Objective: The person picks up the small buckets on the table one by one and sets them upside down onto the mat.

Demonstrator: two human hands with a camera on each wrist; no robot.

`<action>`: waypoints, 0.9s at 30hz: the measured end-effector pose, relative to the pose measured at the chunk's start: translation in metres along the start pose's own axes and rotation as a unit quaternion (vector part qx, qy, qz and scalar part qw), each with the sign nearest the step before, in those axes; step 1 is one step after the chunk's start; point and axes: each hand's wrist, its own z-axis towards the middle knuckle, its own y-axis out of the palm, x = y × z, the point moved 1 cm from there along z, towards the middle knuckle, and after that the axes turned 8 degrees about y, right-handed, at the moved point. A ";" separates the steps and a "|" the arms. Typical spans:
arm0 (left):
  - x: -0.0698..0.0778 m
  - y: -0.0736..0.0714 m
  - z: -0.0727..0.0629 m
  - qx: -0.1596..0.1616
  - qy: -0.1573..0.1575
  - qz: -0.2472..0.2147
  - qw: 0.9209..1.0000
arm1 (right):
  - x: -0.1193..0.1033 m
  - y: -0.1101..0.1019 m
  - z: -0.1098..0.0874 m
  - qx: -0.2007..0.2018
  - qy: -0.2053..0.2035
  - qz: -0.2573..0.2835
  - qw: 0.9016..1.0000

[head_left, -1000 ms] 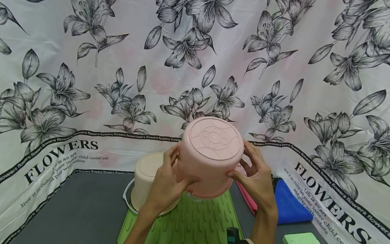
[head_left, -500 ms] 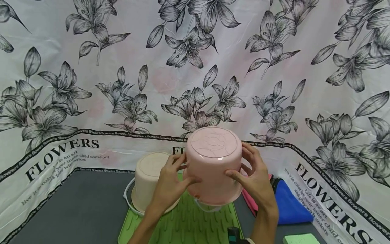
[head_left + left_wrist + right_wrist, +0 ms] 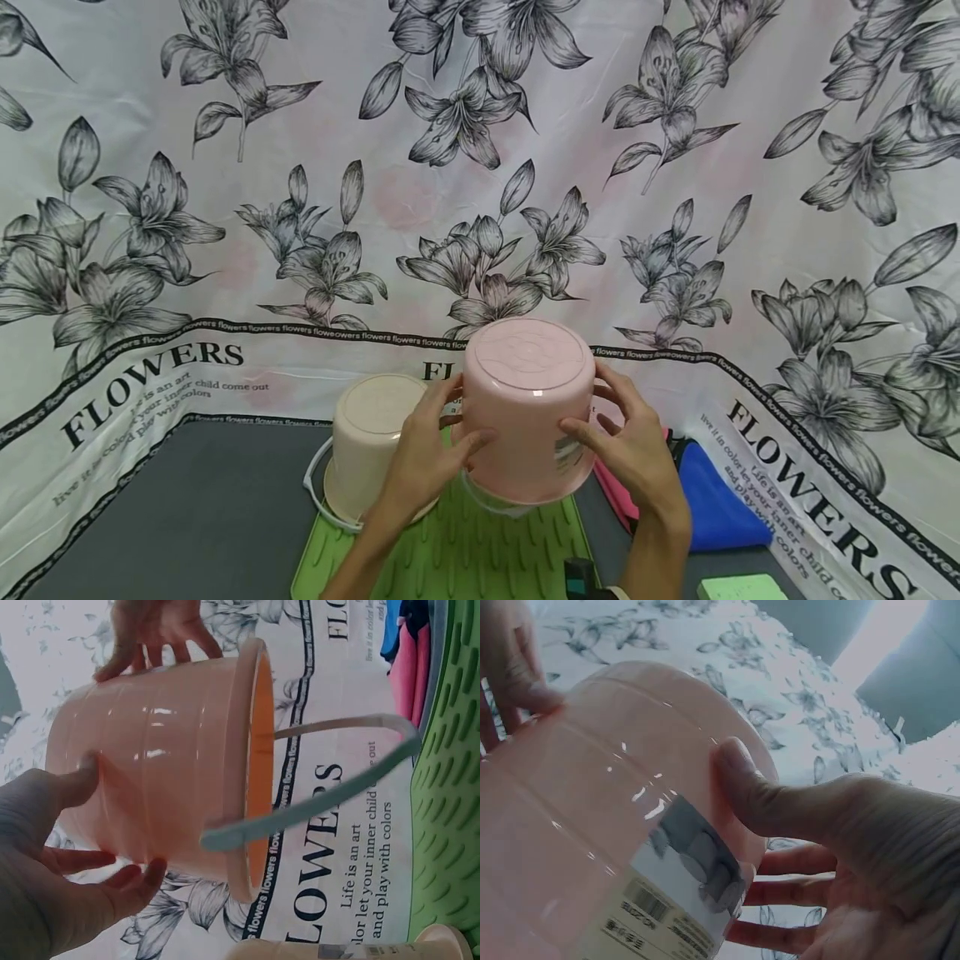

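Note:
A pink plastic bucket [image 3: 525, 417] is held upside down in the air, its flower-embossed base facing up. My left hand [image 3: 426, 446] grips its left side, thumb across the front wall. On the right side, my right hand [image 3: 633, 437] grips it with the thumb near a printed label [image 3: 679, 889]. The bucket's pale handle [image 3: 322, 791] hangs below the rim in the left wrist view. Behind my left hand, a cream bucket [image 3: 367, 442] stands upside down on the green ridged mat [image 3: 480, 558], its white handle lying out to the left.
Blue cloth [image 3: 716, 500] and pink cloth [image 3: 617, 492] lie right of the mat on the dark grey table [image 3: 187, 500]. A light green block [image 3: 738, 587] sits at the front right. A flower-printed sheet [image 3: 480, 208] hangs behind.
The pink bucket has come down slightly and become more level. It has also turned, bringing its label into view beside my right thumb. The cream bucket stays put.

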 end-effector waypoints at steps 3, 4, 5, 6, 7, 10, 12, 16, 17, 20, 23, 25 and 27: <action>0.001 0.002 0.000 0.003 -0.005 0.031 1.000 | -0.002 0.002 0.000 -0.002 0.016 0.002 1.000; 0.001 0.003 0.000 0.006 -0.004 0.040 0.999 | -0.002 0.002 0.000 -0.003 0.017 0.004 1.000; 0.001 0.003 0.000 0.009 -0.004 0.044 0.999 | -0.002 0.002 0.000 -0.005 0.017 0.005 1.000; 0.001 0.004 0.000 0.012 -0.004 0.048 0.999 | -0.003 0.003 0.000 -0.008 0.016 0.009 1.000; 0.001 0.004 0.000 0.015 -0.003 0.049 0.999 | -0.003 0.003 0.000 -0.011 0.015 0.010 1.000; 0.000 0.004 0.000 0.026 0.001 0.050 0.998 | -0.001 0.004 0.001 -0.019 0.011 0.005 1.000; -0.002 0.004 0.001 0.030 0.006 0.042 0.999 | 0.000 0.005 0.002 -0.023 0.013 0.003 1.000; -0.008 0.008 0.001 0.036 0.017 0.036 0.999 | 0.003 0.007 0.005 -0.022 0.043 -0.019 0.999; -0.010 0.009 0.001 0.037 0.017 0.036 0.999 | 0.004 0.007 0.006 -0.021 0.054 -0.026 0.998; -0.018 0.013 0.001 0.030 0.003 0.020 0.999 | 0.008 0.009 0.008 -0.026 0.088 -0.046 0.995; -0.026 0.016 0.000 0.009 -0.022 -0.004 1.000 | 0.013 0.011 0.011 -0.039 0.117 -0.057 0.991; -0.031 0.018 0.000 -0.007 -0.036 -0.023 0.999 | 0.016 0.014 0.013 -0.048 0.133 -0.058 0.988; -0.035 0.018 0.000 -0.021 -0.045 -0.036 0.998 | 0.019 0.017 0.015 -0.057 0.141 -0.060 0.987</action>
